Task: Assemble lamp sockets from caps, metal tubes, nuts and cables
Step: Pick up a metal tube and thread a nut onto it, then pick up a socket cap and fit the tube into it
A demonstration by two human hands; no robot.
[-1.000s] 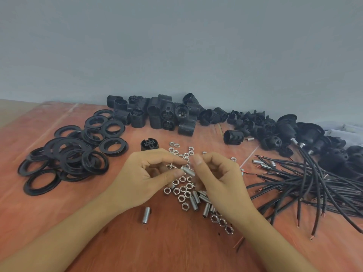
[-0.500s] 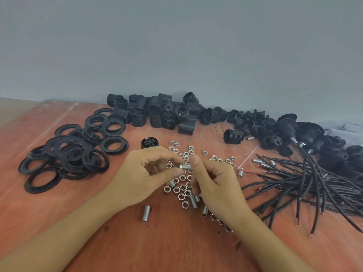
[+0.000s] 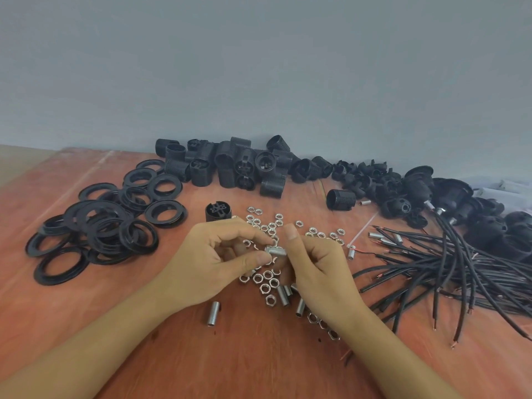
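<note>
Tube (image 3: 277, 250), tilted a second ago, is sitting level mid-frame; right hand (image 3: 319, 269) pinching it, left hand (image 3: 213, 263) pinching nut (image 3: 268, 250) on; threading probably beginning.

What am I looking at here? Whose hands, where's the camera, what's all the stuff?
No robot: a person works bare-handed, filmed by one wide-angle camera worn on the head, looking down and forward. The left hand and right hand together pinch a short threaded metal tube above the reddish table. Under the hands lie loose nuts and spare tubes. To the left is a heap of flat black rings, along the wall black socket bodies, and to the right black cables with bared copper ends.
</note>
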